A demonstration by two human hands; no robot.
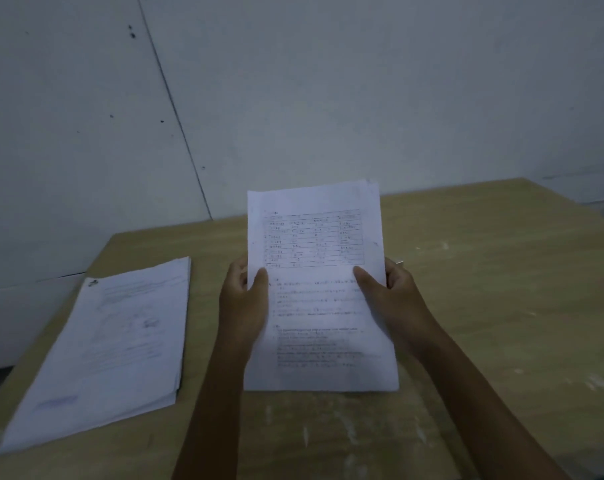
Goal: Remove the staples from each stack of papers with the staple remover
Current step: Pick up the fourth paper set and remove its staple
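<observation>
I hold a stack of printed papers [319, 237] upright above the wooden table [501, 289], its top page showing a table of text. My left hand [245, 299] grips the stack's left edge, thumb on the front. My right hand [390, 292] grips the right edge the same way. A small metallic piece [400, 261] peeks out behind my right fingers; whether it is the staple remover is unclear. A second, thicker pile of papers [110, 348] lies flat on the table to the left, with a dark clip or staple mark [92, 283] at its top-left corner.
A pale wall [293, 98] rises right behind the table's far edge. The table's left edge runs close beside the flat pile, and pale scuffs mark its surface at the front and right.
</observation>
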